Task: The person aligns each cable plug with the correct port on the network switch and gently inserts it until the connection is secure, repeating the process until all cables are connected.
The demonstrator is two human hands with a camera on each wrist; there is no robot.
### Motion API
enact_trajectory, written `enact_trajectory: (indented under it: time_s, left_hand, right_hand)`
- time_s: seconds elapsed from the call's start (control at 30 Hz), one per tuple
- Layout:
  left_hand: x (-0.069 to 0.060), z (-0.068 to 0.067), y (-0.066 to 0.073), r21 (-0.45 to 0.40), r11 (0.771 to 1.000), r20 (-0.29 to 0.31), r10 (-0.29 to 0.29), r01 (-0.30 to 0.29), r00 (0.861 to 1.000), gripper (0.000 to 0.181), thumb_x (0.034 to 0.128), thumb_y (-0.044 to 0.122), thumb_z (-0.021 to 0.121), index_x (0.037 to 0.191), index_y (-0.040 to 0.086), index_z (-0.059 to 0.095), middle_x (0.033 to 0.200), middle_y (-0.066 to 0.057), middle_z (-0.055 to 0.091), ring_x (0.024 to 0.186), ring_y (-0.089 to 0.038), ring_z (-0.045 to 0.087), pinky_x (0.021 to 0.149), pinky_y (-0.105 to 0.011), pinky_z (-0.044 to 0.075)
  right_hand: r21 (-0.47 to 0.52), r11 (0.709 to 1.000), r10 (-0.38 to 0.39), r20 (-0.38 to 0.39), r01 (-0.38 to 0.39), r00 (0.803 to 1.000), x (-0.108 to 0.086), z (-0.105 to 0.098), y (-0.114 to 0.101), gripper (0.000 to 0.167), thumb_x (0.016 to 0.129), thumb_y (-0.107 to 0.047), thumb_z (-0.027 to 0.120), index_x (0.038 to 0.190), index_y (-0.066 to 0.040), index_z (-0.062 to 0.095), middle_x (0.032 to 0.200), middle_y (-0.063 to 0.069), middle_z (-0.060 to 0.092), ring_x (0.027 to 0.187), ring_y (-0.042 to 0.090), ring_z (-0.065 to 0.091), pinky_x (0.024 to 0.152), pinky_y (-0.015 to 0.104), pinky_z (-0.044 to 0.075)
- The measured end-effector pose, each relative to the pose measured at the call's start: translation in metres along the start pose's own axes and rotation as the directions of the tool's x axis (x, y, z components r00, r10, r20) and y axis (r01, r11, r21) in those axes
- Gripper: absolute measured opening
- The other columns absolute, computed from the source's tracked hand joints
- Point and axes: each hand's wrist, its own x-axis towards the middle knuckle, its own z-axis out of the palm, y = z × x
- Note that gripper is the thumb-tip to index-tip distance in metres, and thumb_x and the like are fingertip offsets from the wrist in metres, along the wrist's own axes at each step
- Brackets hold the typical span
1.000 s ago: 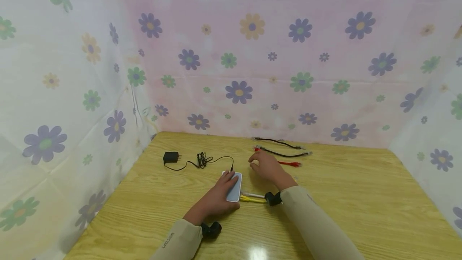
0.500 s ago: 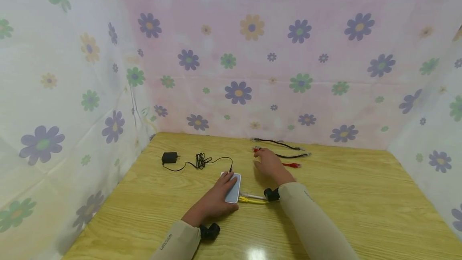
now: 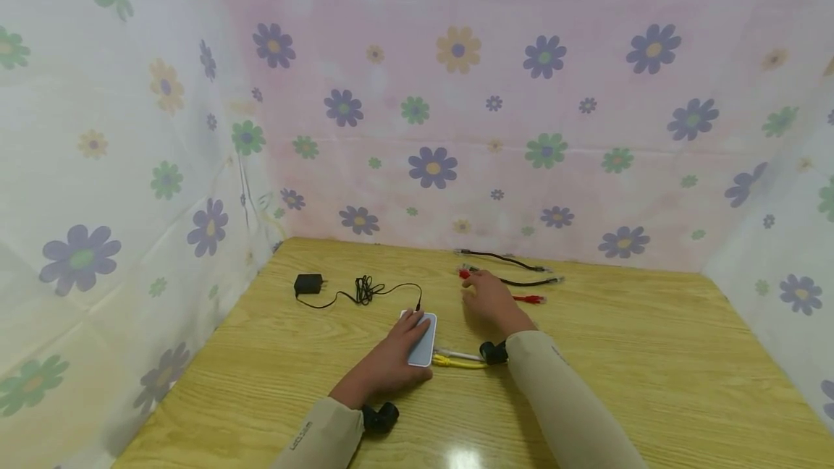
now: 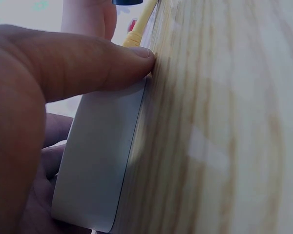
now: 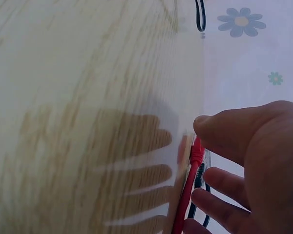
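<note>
My left hand (image 3: pixel 389 359) grips a small white network switch (image 3: pixel 423 342), fingers over its top. In the left wrist view the thumb lies across one end of the switch (image 4: pixel 100 156). A yellow network cable (image 3: pixel 459 362) and a white network cable (image 3: pixel 465 355) meet the switch's right edge; whether they are plugged in is hidden. Farther back, my right hand (image 3: pixel 491 302) pinches the near plug of a red network cable (image 5: pixel 185 200), its thumb against the plug. The hand covers the cable's middle in the head view.
Two black network cables lie behind the right hand: the farther black cable (image 3: pixel 502 258) near the curtain, the nearer black cable (image 3: pixel 528 283) partly covered. A black power adapter (image 3: pixel 308 284) at back left has its bundled lead (image 3: pixel 365 289) running to the switch. A floral curtain (image 3: pixel 391 93) encloses the table.
My right hand has moved slightly right and onto the left end of the red cable, its fingertips now at the plug. The left hand has stayed on the switch.
</note>
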Motion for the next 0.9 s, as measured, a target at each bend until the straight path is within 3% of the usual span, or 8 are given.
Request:
enact_trajectory:
  time_s: [0.23, 0.47, 0.73, 0.9]
  left_hand:
    - [0.0005, -0.0011, 0.0008, 0.015, 1.0, -0.001, 0.009, -0.009, 1.0, 0.087, 0.0838, 0.035, 0.071, 0.156, 0.019, 0.025, 0.164, -0.004, 0.013, 0.152, -0.027, 0.003, 0.109, -0.054, 0.032]
    - [-0.0013, -0.0033, 0.0037, 0.014, 1.0, -0.006, 0.023, -0.023, 1.0, 0.086, 0.0844, 0.033, 0.071, 0.155, 0.015, 0.026, 0.163, -0.007, 0.015, 0.152, -0.03, 0.005, 0.108, -0.055, 0.033]
    - [-0.0012, -0.003, 0.0033, 0.012, 1.0, -0.008, 0.024, -0.024, 1.0, 0.085, 0.0848, 0.033, 0.071, 0.155, 0.014, 0.026, 0.163, -0.008, 0.015, 0.152, -0.031, 0.005, 0.108, -0.056, 0.033]
    - [-0.0015, -0.0018, 0.0031, 0.016, 1.0, -0.006, 0.026, -0.026, 1.0, 0.085, 0.0844, 0.033, 0.072, 0.155, 0.014, 0.027, 0.163, -0.008, 0.015, 0.152, -0.031, 0.005, 0.108, -0.056, 0.033]
  right_hand:
    - [-0.007, 1.0, -0.008, -0.029, 0.008, 1.0, -0.0051, -0.0016, -0.0009, 0.03, 0.097, -0.018, 0.055, 0.123, -0.005, 0.064, 0.132, 0.019, 0.056, 0.121, 0.037, 0.055, 0.1, 0.052, 0.043]
    - [-0.084, 0.996, -0.006, -0.042, 0.003, 0.999, -0.0039, -0.0012, -0.0014, 0.024, 0.095, -0.016, 0.06, 0.118, -0.011, 0.068, 0.117, 0.009, 0.067, 0.107, 0.027, 0.063, 0.092, 0.044, 0.049]
    - [-0.068, 0.998, 0.015, -0.015, -0.016, 1.0, -0.0069, 0.0001, -0.0031, 0.017, 0.09, -0.016, 0.067, 0.107, -0.015, 0.068, 0.1, 0.004, 0.067, 0.088, 0.02, 0.063, 0.078, 0.04, 0.051]
    - [-0.046, 0.998, 0.035, -0.006, -0.035, 0.999, -0.0076, 0.0033, -0.0027, 0.016, 0.09, -0.016, 0.067, 0.106, -0.015, 0.068, 0.098, 0.003, 0.067, 0.085, 0.018, 0.062, 0.075, 0.039, 0.051]
